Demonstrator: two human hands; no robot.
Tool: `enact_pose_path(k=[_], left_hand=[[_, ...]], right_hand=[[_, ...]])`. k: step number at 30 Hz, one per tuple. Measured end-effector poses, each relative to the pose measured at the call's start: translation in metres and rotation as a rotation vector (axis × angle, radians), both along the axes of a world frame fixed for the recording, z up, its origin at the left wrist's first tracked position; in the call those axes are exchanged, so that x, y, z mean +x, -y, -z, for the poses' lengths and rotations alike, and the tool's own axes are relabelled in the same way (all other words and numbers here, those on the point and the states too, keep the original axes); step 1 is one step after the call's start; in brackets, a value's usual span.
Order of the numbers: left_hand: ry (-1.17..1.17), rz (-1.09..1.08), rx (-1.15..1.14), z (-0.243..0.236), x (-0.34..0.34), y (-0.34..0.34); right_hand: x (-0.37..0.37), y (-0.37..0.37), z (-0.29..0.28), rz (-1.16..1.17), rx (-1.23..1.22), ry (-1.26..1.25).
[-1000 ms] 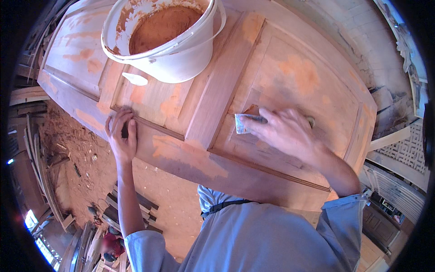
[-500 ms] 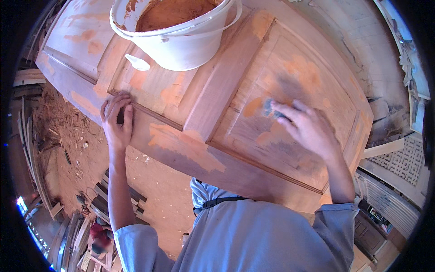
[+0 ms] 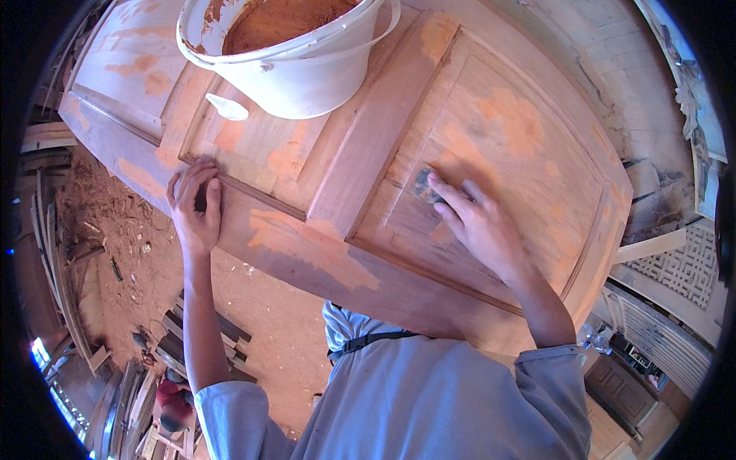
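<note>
A large wooden panelled door (image 3: 429,100) lies in front of me, patched with orange filler. On its right-hand panel, my right hand (image 3: 479,222) presses a small dark piece of sandpaper (image 3: 426,186) against the wood, fingers closed over it. My left hand (image 3: 197,195) rests at the near edge of the door by a moulding, fingertips on the wood and thumb apart, holding nothing I can see. Beyond the left hand a white bucket (image 3: 307,80) with reddish-brown material inside stands on the door. Beside it lies a small white plastic scoop-like piece (image 3: 228,107).
Reddish ground with scattered chips (image 3: 268,307) shows below the door. Stacked timber (image 3: 203,337) lies at the lower left, near another person in red (image 3: 170,395). A carved lattice panel (image 3: 678,264) and a dark panelled door (image 3: 621,395) stand on the right.
My right hand has slid left across the panel with the sandpaper, which now sits nearer the middle rail. My left hand stays at the door's edge.
</note>
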State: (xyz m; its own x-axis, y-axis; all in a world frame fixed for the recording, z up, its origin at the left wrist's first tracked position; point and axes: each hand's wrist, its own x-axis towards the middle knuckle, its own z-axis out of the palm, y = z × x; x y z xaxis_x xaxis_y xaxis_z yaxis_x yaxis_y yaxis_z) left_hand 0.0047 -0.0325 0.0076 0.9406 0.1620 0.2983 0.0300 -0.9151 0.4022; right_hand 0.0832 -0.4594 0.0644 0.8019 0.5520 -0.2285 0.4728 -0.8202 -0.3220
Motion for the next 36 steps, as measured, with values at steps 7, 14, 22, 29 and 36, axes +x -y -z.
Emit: enact_pose_path(k=[7, 14, 22, 29, 36], left_hand=[[-0.014, -0.009, -0.001, 0.002, -0.002, -0.002], [0.011, 0.014, -0.012, 0.003, -0.001, -0.003], [0.016, 0.01, 0.008, 0.002, 0.0, -0.001], [-0.001, -0.011, 0.008, 0.002, -0.001, -0.001], [0.005, 0.0, -0.012, 0.001, -0.002, -0.001]], right_hand=[[0.017, -0.001, -0.054, -0.226, -0.148, -0.1], [0.052, -0.016, -0.043, -0.457, -0.229, -0.064], [0.083, 0.006, -0.05, -0.323, -0.381, -0.076], [0.056, 0.062, -0.063, 0.066, -0.074, -0.069], [0.029, 0.013, -0.047, -0.242, -0.198, -0.005]])
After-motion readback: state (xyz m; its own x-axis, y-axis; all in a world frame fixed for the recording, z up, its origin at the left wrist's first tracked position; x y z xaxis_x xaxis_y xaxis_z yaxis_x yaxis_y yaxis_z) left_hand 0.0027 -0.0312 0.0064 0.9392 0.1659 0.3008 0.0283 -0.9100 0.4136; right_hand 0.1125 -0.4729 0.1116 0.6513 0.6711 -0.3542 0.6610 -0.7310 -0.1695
